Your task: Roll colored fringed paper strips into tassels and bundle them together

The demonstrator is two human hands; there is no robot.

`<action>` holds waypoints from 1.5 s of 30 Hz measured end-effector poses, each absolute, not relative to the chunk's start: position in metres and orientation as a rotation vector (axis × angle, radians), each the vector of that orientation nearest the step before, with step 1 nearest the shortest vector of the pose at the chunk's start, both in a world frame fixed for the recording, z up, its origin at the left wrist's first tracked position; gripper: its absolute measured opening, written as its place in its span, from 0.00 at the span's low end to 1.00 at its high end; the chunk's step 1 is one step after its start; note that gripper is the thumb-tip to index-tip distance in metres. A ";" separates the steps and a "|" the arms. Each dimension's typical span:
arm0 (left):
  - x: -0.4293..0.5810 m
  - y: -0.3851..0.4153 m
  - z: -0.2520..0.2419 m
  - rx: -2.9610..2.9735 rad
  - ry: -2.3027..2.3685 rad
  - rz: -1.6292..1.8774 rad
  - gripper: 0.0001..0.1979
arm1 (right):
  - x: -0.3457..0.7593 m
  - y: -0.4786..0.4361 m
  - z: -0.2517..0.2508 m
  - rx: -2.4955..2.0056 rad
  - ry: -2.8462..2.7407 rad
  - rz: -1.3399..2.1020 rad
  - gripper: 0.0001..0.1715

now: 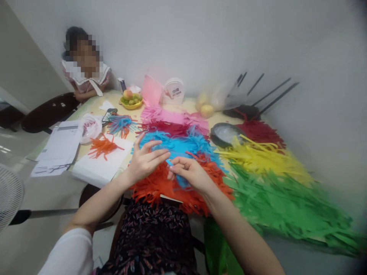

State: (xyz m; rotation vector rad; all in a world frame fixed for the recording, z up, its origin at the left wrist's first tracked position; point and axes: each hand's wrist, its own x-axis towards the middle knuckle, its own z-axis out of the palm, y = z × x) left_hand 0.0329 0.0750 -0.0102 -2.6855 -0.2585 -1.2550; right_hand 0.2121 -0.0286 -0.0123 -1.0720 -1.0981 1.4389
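Blue paper strip [169, 162] pinched between thumb and fingers of right hand [187, 172], exposed end slanting toward ten o'clock. Left hand [146, 157] at nine o'clock from strip, fingers loosely spread, tips nearby; contact unclear. Orange paper fringe [160, 186] below.

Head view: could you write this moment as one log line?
left hand: fingers spread | right hand: pinching blue strip | nearby: orange fringe, blue fringe

Pinching a blue strip [169, 162] in the right hand [189, 172], with the left hand [144, 159] spread just beside, above orange fringe [159, 184] at the table's [94, 109] near edge. Looking over green fringe [289, 206] toward the near right corner.
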 end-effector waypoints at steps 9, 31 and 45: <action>0.067 0.053 -0.030 -3.168 -1.011 -1.729 0.11 | 0.206 -0.024 0.003 -1.002 -1.139 1.122 0.18; 0.059 0.128 0.004 -3.112 -1.868 -2.189 0.16 | 0.455 0.069 -0.048 -2.403 -1.348 0.274 0.13; 0.073 0.112 -0.007 -3.305 -1.797 -1.906 0.11 | 0.448 0.069 -0.058 -2.341 -1.199 0.140 0.11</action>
